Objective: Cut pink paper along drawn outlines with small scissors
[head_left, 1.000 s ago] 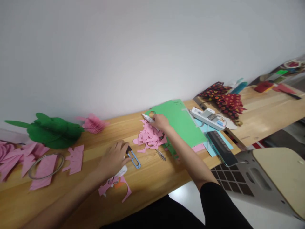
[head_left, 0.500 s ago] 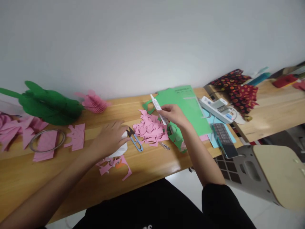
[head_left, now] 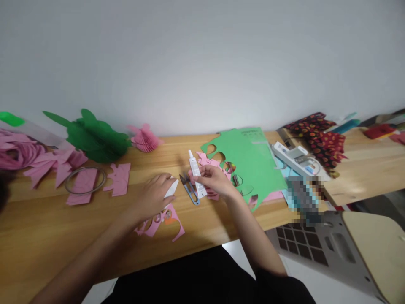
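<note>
In my right hand (head_left: 215,182) is a white glue tube (head_left: 196,179), held near its lower end between thumb and fingers, nozzle pointing up. My left hand (head_left: 154,195) is closed on a piece of white paper (head_left: 172,188) that shows between thumb and fingers. Blue-handled thread snips (head_left: 191,194) lie on the table between the hands, just left of the tube. A pile of pink paper scraps (head_left: 205,159) sits behind my right hand, partly hidden by it. Below my left hand lies a pink cut-out sheet (head_left: 177,223) with an orange spot.
Green sheets with cut-outs (head_left: 249,160) lie to the right, near a white power strip (head_left: 292,158). At the left stand a green folded-paper figure (head_left: 98,139) and a smaller pink one (head_left: 146,139). A metal ring (head_left: 101,185) rests on pink paper. A wall rises behind.
My right hand has brought the glue tube left and down, closer to my left hand and the snips. My left hand has closed on the white paper. The view has shifted slightly left.
</note>
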Demonstrator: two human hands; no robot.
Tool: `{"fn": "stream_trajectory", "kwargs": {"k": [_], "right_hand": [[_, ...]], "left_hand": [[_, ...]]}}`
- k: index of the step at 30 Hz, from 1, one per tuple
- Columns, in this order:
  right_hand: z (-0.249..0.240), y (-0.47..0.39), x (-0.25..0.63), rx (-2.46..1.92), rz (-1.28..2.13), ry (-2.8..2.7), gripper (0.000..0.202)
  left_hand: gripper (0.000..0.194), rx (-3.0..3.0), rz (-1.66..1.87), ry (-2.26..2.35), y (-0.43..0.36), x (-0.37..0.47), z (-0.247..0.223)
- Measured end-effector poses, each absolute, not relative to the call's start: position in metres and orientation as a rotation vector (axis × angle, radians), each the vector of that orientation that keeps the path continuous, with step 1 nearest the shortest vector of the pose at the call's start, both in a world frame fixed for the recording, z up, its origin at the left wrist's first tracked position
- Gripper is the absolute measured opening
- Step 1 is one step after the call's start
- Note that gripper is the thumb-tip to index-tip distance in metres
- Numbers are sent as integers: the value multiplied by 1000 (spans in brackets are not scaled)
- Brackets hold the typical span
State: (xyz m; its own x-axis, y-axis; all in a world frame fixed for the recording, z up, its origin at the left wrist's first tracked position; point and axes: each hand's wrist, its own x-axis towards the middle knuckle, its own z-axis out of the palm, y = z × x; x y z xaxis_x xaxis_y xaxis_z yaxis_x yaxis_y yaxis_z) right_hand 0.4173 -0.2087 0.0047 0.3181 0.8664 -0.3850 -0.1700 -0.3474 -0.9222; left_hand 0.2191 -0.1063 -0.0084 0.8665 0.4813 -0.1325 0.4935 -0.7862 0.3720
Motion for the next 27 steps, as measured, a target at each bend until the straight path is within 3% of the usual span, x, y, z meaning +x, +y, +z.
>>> {"fn": "stream_trajectory", "kwargs": {"k": [9, 14, 18, 23, 27], "right_hand": [[26, -181, 387, -1379, 1384, -722, 35], [40, -162, 344, -1311, 1280, -1039, 36], [44, -151, 301, -1274, 1228, -1191, 33], [47, -145, 260, -1178, 1424, -1462, 27], [49, -128, 231, -1221, 1605, -1307, 28]], "left_hand": [[29, 2370, 464, 884, -115, 203, 7], [31, 1677, 877, 859, -109, 195, 27], [33, 1401, 936, 912, -98, 160, 29], [33, 1346, 1010, 1033, -100, 103, 24], [29, 1537, 1045, 1171, -112, 80, 33]]}}
